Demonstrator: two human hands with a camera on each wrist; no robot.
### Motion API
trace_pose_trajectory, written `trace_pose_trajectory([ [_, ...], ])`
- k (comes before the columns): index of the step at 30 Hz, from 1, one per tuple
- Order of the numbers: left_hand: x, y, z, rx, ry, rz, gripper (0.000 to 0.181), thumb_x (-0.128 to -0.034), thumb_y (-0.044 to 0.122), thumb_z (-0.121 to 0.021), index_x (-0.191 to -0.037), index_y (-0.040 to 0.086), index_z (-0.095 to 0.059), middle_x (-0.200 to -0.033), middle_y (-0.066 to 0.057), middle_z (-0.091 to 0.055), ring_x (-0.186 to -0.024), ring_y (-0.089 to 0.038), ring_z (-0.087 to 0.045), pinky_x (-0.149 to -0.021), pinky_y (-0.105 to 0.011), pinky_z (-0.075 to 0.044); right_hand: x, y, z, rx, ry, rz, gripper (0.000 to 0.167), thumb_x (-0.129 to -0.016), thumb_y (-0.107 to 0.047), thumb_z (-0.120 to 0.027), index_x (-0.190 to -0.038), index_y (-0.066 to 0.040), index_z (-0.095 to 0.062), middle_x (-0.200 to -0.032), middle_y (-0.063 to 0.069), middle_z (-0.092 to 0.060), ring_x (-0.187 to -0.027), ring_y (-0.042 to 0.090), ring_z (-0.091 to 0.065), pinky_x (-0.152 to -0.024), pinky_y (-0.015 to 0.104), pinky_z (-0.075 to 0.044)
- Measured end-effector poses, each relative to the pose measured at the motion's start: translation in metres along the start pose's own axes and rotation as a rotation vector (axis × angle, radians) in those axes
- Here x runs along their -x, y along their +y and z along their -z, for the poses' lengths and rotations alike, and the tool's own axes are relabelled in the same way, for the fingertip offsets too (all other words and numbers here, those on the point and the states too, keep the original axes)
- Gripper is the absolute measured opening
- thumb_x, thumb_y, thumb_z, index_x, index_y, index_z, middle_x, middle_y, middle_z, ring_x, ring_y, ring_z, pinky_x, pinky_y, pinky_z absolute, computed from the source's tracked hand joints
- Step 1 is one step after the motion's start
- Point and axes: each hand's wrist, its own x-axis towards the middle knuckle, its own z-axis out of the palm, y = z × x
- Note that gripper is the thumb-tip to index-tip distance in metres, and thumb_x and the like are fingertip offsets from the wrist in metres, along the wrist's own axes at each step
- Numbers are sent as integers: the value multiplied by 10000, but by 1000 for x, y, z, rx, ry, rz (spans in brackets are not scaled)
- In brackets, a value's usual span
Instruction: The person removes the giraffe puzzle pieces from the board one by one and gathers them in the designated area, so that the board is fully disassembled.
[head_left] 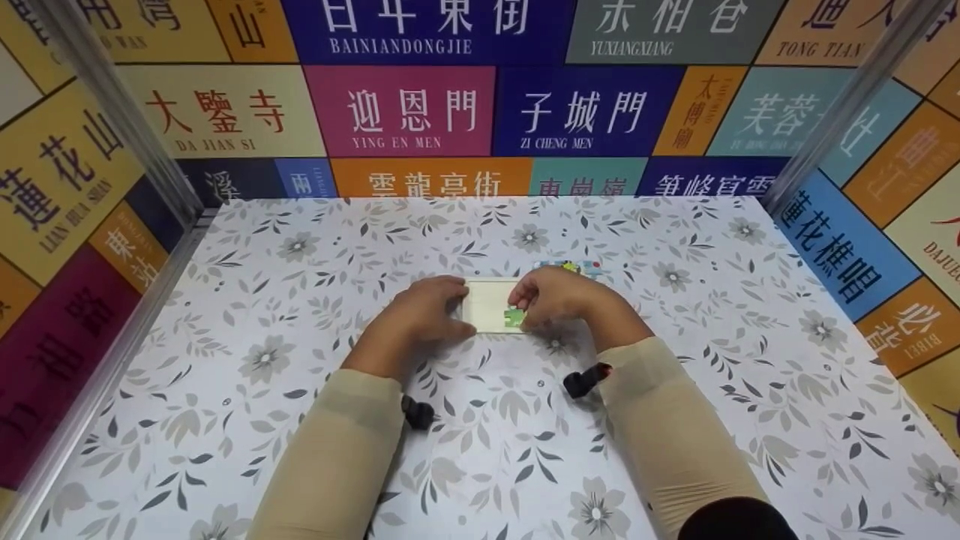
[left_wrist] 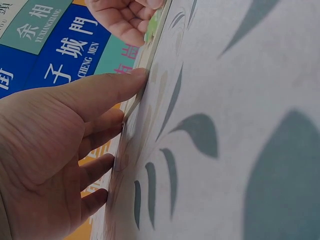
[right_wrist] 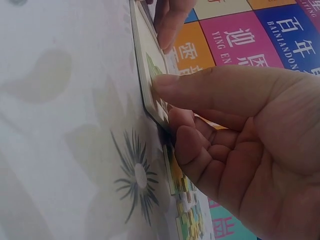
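A shallow, pale wooden puzzle tray (head_left: 486,304) lies flat on the table. My left hand (head_left: 420,311) holds its left end, with the thumb (left_wrist: 120,85) at the near edge and the fingers toward the far side. Over the tray's right part, my right hand (head_left: 559,296) pinches a green jigsaw piece (head_left: 514,317). In the right wrist view, its thumb rests on the piece inside the tray (right_wrist: 146,85), and the other fingers curl by the tray's end. The fingers partly cover the piece, so whether it lies fully flat cannot be told.
Several colourful jigsaw pieces (right_wrist: 190,215) lie on the table just beyond the right hand, partly hidden by it in the head view. A floral cloth (head_left: 495,435) covers the table. Panels with printed place names (head_left: 405,112) stand around its back and sides.
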Motion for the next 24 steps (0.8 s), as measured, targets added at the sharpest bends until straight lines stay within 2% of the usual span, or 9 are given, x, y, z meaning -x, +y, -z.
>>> trace_pose_trajectory([
  [7,1,-1,0,-19,17,-19,754,-862,362,-858,-1542,173,-590,-1685,25,-475,-1602,-269,-386,-1341,-468,-300,1,-1,-1,-3,8,22,398,-796,-67,-864,-1172,-150,-767,-1094,30,-735,-982,178,-637,-873,324,-551],
  [13,1,-1,1,-40,13,-11,761,-871,391,-849,-1551,180,-580,-1692,27,-465,-1609,-273,-374,-1344,-474,-292,5,4,4,-37,62,110,415,-834,-139,-872,-1235,-160,-767,-1099,44,-749,-956,171,-664,-827,308,-567],
  [18,0,0,2,-48,2,2,766,-877,400,-847,-1560,193,-570,-1701,35,-453,-1615,-275,-363,-1346,-488,-286,12,7,15,-63,66,179,403,-864,-156,-856,-1257,-165,-769,-1101,56,-753,-974,183,-678,-860,324,-579],
  [24,-1,0,0,-42,-8,12,773,-875,407,-852,-1565,207,-566,-1708,41,-441,-1622,-272,-351,-1348,-498,-280,21,13,29,-66,79,156,443,-860,-189,-874,-1290,-200,-767,-1115,59,-749,-992,209,-674,-835,323,-585],
])
